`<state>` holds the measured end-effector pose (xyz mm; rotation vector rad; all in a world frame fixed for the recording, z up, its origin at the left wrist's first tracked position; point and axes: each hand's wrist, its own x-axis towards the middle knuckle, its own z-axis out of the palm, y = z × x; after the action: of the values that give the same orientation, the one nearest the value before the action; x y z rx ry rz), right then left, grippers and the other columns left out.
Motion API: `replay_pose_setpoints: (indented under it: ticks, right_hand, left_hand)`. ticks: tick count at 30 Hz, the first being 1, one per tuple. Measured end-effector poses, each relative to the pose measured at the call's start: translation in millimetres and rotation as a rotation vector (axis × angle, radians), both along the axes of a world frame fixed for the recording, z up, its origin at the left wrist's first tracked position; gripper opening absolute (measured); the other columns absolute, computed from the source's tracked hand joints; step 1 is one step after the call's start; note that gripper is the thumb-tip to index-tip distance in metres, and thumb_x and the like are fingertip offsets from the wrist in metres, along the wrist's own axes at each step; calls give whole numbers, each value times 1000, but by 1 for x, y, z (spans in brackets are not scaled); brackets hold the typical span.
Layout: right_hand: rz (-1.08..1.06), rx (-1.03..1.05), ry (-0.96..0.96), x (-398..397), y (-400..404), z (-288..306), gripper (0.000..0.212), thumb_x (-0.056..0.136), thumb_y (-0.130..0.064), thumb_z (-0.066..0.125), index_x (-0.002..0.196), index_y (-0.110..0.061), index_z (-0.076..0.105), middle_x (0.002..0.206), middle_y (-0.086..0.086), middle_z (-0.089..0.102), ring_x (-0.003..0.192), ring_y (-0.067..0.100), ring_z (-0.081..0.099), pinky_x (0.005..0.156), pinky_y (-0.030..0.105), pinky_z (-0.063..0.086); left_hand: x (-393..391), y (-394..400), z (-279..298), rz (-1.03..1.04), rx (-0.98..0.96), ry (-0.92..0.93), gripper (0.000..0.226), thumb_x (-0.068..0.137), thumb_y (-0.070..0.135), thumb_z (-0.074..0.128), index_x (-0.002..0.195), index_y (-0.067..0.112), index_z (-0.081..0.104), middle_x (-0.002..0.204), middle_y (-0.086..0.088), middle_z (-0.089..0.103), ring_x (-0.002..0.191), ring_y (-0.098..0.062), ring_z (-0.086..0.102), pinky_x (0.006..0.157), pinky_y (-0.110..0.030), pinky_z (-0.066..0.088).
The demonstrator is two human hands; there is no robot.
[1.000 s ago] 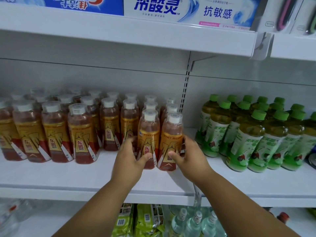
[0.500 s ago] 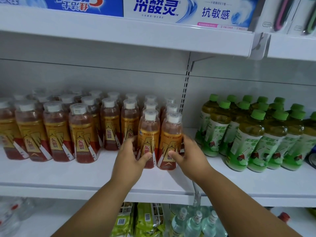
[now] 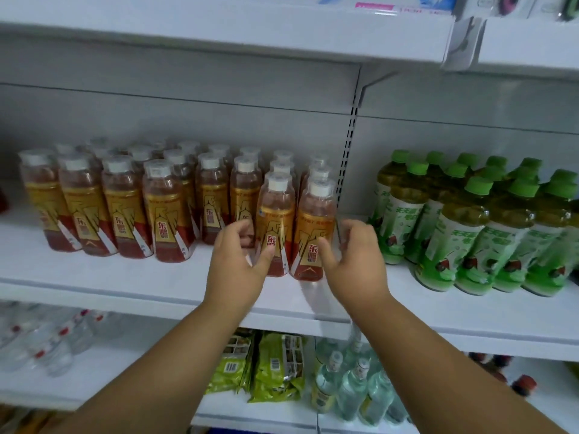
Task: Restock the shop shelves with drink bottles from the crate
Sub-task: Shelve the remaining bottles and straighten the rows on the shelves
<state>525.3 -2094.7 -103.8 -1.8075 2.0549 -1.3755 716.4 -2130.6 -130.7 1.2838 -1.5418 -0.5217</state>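
Both hands are reaching onto the white metal middle shelf (image 3: 94, 277), one on each side of the two front amber drink bottles with white caps and gold-and-red labels.

The left hand (image 3: 238, 264) is sitting beside the left front amber bottle (image 3: 275, 227). Its thumb is lying across the lower label of that bottle and its fingers are curling round the bottle's left side; the grip looks loose, and whether the fingers are pressing on the plastic cannot be told.

The right hand (image 3: 354, 264) is sitting beside the right front amber bottle (image 3: 315, 230). Its thumb is touching the lower right of the label, while the curled fingers are standing at the bottle's right flank. Whether those fingers are touching the bottle cannot be told.

Both bottles are standing upright near the front edge of the shelf, just beside each other, ahead of further bottles of the same kind in single file behind them. The main block of amber bottles (image 3: 125, 208) is filling the shelf to the left in several rows.

To the right, past the perforated upright, a group of green-capped bottles with green-and-white labels (image 3: 470, 233) is standing on the neighbouring shelf section.

On the shelf below, green snack packets (image 3: 269, 368) are lying beside clear glass bottles with pale caps (image 3: 351, 389), and clear water bottles with red caps (image 3: 47, 343) are showing at far left, blurred.
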Motion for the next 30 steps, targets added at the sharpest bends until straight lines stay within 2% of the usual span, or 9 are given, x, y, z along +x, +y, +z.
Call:
replay_pose_setpoints:
  ticks: [2, 4, 10, 13, 17, 20, 22, 26, 30]
  right_hand:
    - [79, -137, -120, 14, 28, 3, 10, 91, -39, 59, 90, -38, 49, 83, -13, 53, 73, 5, 53, 62, 17, 42]
    - [217, -177, -152, 29, 54, 6, 10, 88, -36, 55, 80, -36, 49, 75, -13, 56, 74, 5, 57, 58, 12, 41]
    - [477, -113, -190, 41, 107, 5, 11, 86, -29, 57, 77, -30, 52, 72, -12, 55, 70, 6, 55, 56, 15, 42]
    - [581, -56, -176, 31, 137, -5, 11, 86, -24, 58, 78, -26, 53, 71, -9, 54, 68, 10, 52, 54, 17, 39]
    - [728, 32, -201, 23, 183, -25, 15, 81, -39, 48, 76, -26, 51, 70, -7, 53, 66, 11, 50, 54, 22, 41]
    - [840, 78, -175, 35, 217, -41, 11, 80, -28, 54, 74, -20, 53, 64, -6, 50, 63, 11, 47, 53, 26, 36]
    - [899, 123, -185, 52, 245, -49, 11, 79, -24, 56, 74, -15, 55, 62, -4, 52, 60, 12, 47, 53, 29, 37]
    - [1073, 150, -178, 80, 293, -56, 11, 79, -22, 59, 71, -18, 53, 60, -7, 49, 58, 10, 46, 49, 21, 33]
    - [1165, 166, -174, 115, 319, -49, 12, 78, -32, 54, 74, -20, 52, 65, -6, 50, 59, 7, 45, 50, 18, 32]
  left_hand:
    - [-1, 32, 6, 18, -117, 88, 19, 91, 43, 63, 109, 41, 55, 104, 18, 62, 95, -2, 61, 82, -19, 52]
    - [-3, 66, 11, -19, -168, 118, 6, 90, 45, 54, 94, 41, 57, 93, 18, 64, 88, -4, 62, 71, -12, 47]
    - [-14, 141, 15, -21, -178, 134, 11, 86, 42, 50, 88, 35, 59, 84, 11, 64, 81, -16, 62, 70, -35, 52]
    - [-16, 182, 9, 91, -165, 111, 11, 85, 41, 50, 84, 34, 59, 82, 9, 64, 78, -15, 63, 68, -34, 52]
    - [-16, 251, -12, 224, -110, 71, 9, 86, 36, 51, 80, 34, 58, 79, 7, 62, 75, -15, 62, 65, -38, 52]
    - [-9, 307, -26, 313, -97, 33, 9, 86, 29, 53, 78, 32, 57, 76, 5, 61, 68, -12, 59, 59, -30, 50]
    - [2, 346, -30, 381, -76, -16, 8, 85, 25, 53, 78, 28, 57, 75, 4, 61, 68, -13, 59, 59, -34, 49]
    - [32, 412, -31, 531, -67, -44, 8, 84, 25, 53, 77, 28, 56, 72, 0, 60, 68, -26, 60, 60, -48, 50]
    - [59, 464, -30, 654, -99, -21, 10, 83, 26, 51, 76, 31, 56, 74, 1, 59, 68, -22, 58, 61, -46, 47]
